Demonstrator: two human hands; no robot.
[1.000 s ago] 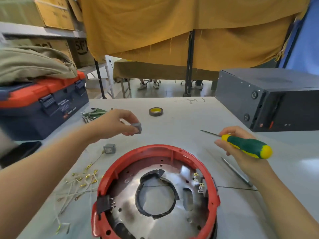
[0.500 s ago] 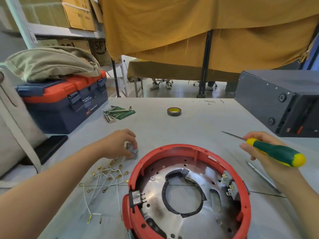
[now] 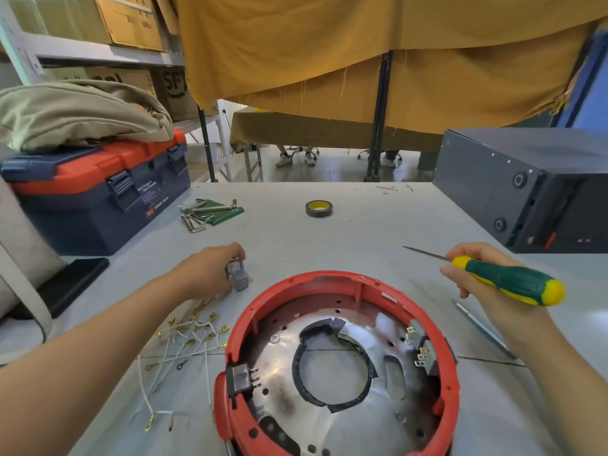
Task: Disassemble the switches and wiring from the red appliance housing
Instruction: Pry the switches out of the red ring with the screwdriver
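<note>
The round red appliance housing point(image 3: 339, 366) lies open side up on the grey table, its shiny metal plate showing. A black switch point(image 3: 241, 380) is still set in its left wall, and grey switches point(image 3: 421, 350) with brass tabs sit in the right wall. My left hand point(image 3: 210, 274) is down on the table left of the housing, fingers on small grey switches point(image 3: 239, 276) that stand there. A heap of loose white wires point(image 3: 184, 343) with brass terminals lies in front of it. My right hand point(image 3: 477, 278) grips a green and yellow screwdriver point(image 3: 506, 279), tip pointing left.
A blue and red toolbox point(image 3: 98, 199) under a beige bag stands at the back left, a black phone point(image 3: 70, 284) before it. Hex keys point(image 3: 204, 212) and a tape roll point(image 3: 318, 208) lie at the back. A dark metal box point(image 3: 526, 189) fills the right. A thin metal tool point(image 3: 483, 327) lies right.
My left hand has come down from mid-air with a grey switch and set it on the table beside another one. The right hand has kept hold of the screwdriver.
</note>
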